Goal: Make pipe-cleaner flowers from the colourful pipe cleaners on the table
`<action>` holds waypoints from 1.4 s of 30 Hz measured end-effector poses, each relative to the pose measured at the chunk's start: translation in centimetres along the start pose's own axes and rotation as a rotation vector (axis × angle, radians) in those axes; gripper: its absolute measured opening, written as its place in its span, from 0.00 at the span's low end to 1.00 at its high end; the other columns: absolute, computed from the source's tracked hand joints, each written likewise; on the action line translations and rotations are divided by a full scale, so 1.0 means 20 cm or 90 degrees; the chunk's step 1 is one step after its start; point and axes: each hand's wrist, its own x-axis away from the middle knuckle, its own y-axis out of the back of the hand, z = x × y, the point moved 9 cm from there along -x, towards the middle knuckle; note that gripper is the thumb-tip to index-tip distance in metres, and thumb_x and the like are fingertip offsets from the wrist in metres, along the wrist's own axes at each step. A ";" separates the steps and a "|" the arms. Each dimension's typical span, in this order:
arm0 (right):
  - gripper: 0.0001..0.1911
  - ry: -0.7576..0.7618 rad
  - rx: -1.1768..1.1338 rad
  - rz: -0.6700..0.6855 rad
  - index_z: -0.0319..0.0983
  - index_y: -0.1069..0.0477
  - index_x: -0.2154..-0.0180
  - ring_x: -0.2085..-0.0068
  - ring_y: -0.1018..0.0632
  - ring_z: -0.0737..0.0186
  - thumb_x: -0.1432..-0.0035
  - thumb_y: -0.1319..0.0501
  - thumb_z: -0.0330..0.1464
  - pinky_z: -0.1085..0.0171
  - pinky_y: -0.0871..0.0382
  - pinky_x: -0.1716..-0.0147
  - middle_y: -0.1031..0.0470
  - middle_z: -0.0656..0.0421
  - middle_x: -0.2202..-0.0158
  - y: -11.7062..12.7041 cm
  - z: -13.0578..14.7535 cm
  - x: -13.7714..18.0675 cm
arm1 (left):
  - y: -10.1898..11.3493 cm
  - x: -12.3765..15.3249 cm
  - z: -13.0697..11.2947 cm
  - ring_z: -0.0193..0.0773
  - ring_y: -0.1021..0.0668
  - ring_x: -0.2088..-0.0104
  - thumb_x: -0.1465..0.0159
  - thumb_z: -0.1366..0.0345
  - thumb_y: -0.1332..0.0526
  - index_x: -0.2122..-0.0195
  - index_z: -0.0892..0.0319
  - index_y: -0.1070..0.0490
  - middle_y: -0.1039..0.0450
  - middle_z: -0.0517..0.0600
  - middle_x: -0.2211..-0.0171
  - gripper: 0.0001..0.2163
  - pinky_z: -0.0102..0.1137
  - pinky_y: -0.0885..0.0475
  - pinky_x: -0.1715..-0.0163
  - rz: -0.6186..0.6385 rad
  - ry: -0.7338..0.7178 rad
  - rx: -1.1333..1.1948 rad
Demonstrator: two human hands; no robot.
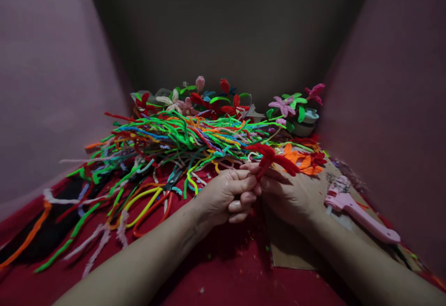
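Note:
A red pipe-cleaner flower (pixel 267 153) with long fuzzy petals stands up between my two hands. My left hand (pixel 235 192) is closed, its thumb and forefinger pinched at the base of the flower. From the other side my right hand (pixel 284 192) grips the same base, fingers bent around it. The exact spot where the fingertips meet is partly hidden. Just behind my right hand lie orange pipe-cleaner petals (pixel 304 163). Scissors with yellow and red handles (pixel 148 204) rest left of my left hand.
A large heap of coloured pipe cleaners (pixel 188 134) spreads across the red cloth (pixel 223 269). Finished fuzzy flowers (pixel 237 106) stand behind it. At right, a pink glue gun (pixel 362 218) lies on cardboard (pixel 292 250), near a pale jar (pixel 308 122).

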 end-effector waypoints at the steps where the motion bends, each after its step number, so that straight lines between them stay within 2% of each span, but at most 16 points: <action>1: 0.16 0.001 0.002 -0.002 0.43 0.25 0.59 0.61 0.24 0.56 0.54 0.34 0.33 0.55 0.34 0.57 0.22 0.57 0.67 0.00 0.00 0.00 | 0.00 0.00 0.00 0.20 0.48 0.91 0.41 0.60 0.41 0.73 0.63 0.32 0.43 0.39 0.85 0.10 0.19 0.48 0.93 -0.002 -0.002 -0.019; 4: 0.16 0.007 0.010 -0.023 0.44 0.25 0.58 0.62 0.24 0.57 0.53 0.35 0.32 0.56 0.33 0.59 0.22 0.59 0.69 0.02 0.00 0.00 | 0.02 0.00 -0.03 0.20 0.46 0.91 0.41 0.60 0.41 0.72 0.63 0.32 0.40 0.40 0.85 0.10 0.19 0.50 0.92 -0.044 -0.024 -0.097; 7: 0.18 0.010 0.035 -0.056 0.43 0.27 0.57 0.64 0.24 0.56 0.53 0.35 0.34 0.57 0.32 0.62 0.22 0.58 0.70 0.03 0.00 0.00 | 0.04 0.00 -0.07 0.22 0.42 0.90 0.41 0.60 0.42 0.73 0.62 0.32 0.39 0.41 0.85 0.10 0.20 0.49 0.91 -0.124 -0.066 -0.211; 10: 0.16 0.046 0.093 -0.097 0.43 0.26 0.59 0.64 0.24 0.54 0.53 0.35 0.35 0.57 0.32 0.64 0.23 0.58 0.70 0.05 0.03 -0.01 | 0.05 0.02 -0.13 0.24 0.38 0.87 0.42 0.63 0.41 0.71 0.61 0.30 0.37 0.41 0.84 0.07 0.21 0.45 0.87 -0.202 -0.154 -0.365; 12: 0.13 0.078 0.129 -0.125 0.44 0.25 0.62 0.63 0.24 0.53 0.53 0.34 0.35 0.57 0.32 0.64 0.23 0.59 0.71 0.07 0.05 0.00 | 0.05 0.04 -0.17 0.26 0.33 0.81 0.43 0.66 0.41 0.68 0.60 0.28 0.33 0.44 0.80 0.05 0.22 0.39 0.81 -0.247 -0.224 -0.441; 14: 0.12 0.105 0.155 -0.149 0.45 0.25 0.62 0.63 0.24 0.52 0.52 0.35 0.35 0.57 0.32 0.64 0.23 0.60 0.71 0.08 0.07 0.01 | 0.06 0.05 -0.20 0.28 0.30 0.76 0.44 0.69 0.41 0.68 0.60 0.28 0.29 0.45 0.75 0.04 0.23 0.36 0.76 -0.295 -0.265 -0.457; 17: 0.15 0.131 0.185 -0.166 0.45 0.26 0.58 0.62 0.25 0.54 0.50 0.37 0.37 0.58 0.33 0.64 0.23 0.60 0.69 0.08 0.08 0.02 | 0.10 0.07 -0.20 0.28 0.30 0.77 0.45 0.70 0.40 0.72 0.60 0.30 0.30 0.44 0.76 0.01 0.23 0.35 0.75 -0.342 -0.267 -0.374; 20: 0.15 0.135 0.180 -0.170 0.44 0.27 0.57 0.63 0.25 0.56 0.49 0.38 0.37 0.59 0.33 0.64 0.23 0.59 0.67 0.07 0.08 0.03 | 0.12 0.04 -0.16 0.27 0.31 0.81 0.46 0.70 0.39 0.73 0.61 0.32 0.32 0.43 0.80 0.02 0.23 0.36 0.77 -0.315 -0.240 -0.253; 23: 0.11 0.126 0.140 -0.172 0.44 0.26 0.60 0.65 0.25 0.59 0.48 0.38 0.35 0.60 0.33 0.65 0.23 0.60 0.66 0.07 0.07 0.03 | 0.12 0.00 -0.11 0.25 0.33 0.83 0.47 0.67 0.37 0.73 0.62 0.32 0.33 0.43 0.80 0.05 0.22 0.40 0.80 -0.271 -0.224 -0.144; 29: 0.08 0.070 0.040 -0.145 0.41 0.24 0.67 0.68 0.26 0.61 0.53 0.35 0.34 0.62 0.32 0.67 0.23 0.59 0.70 0.03 0.05 0.01 | 0.08 -0.05 -0.04 0.21 0.38 0.85 0.47 0.67 0.36 0.73 0.64 0.33 0.35 0.44 0.80 0.07 0.20 0.46 0.83 -0.185 -0.193 0.000; 32: 0.09 0.062 -0.022 -0.127 0.40 0.24 0.67 0.70 0.26 0.62 0.54 0.35 0.31 0.62 0.31 0.70 0.23 0.59 0.71 0.02 0.06 0.00 | 0.06 -0.04 -0.04 0.21 0.38 0.85 0.46 0.66 0.37 0.72 0.64 0.34 0.34 0.44 0.80 0.07 0.20 0.48 0.84 -0.175 -0.180 -0.013; 37: 0.02 0.087 -0.043 -0.107 0.41 0.26 0.73 0.68 0.26 0.61 0.53 0.36 0.29 0.61 0.30 0.71 0.24 0.59 0.69 0.00 0.07 0.00 | 0.05 -0.02 -0.07 0.24 0.35 0.84 0.42 0.64 0.40 0.72 0.63 0.34 0.33 0.45 0.79 0.07 0.22 0.42 0.83 -0.198 -0.201 -0.138; 40: 0.05 0.080 -0.026 -0.116 0.41 0.25 0.70 0.67 0.25 0.59 0.54 0.36 0.30 0.60 0.30 0.70 0.24 0.58 0.68 0.01 0.07 0.01 | 0.04 0.00 -0.09 0.26 0.34 0.84 0.42 0.63 0.41 0.69 0.61 0.34 0.33 0.44 0.78 0.06 0.24 0.39 0.83 -0.229 -0.222 -0.218; 42: 0.06 0.094 -0.008 -0.142 0.41 0.25 0.70 0.65 0.25 0.58 0.55 0.35 0.30 0.60 0.30 0.67 0.24 0.58 0.68 0.03 0.09 0.02 | 0.03 0.02 -0.11 0.28 0.31 0.80 0.42 0.64 0.41 0.66 0.60 0.33 0.31 0.45 0.75 0.06 0.25 0.36 0.78 -0.259 -0.264 -0.295</action>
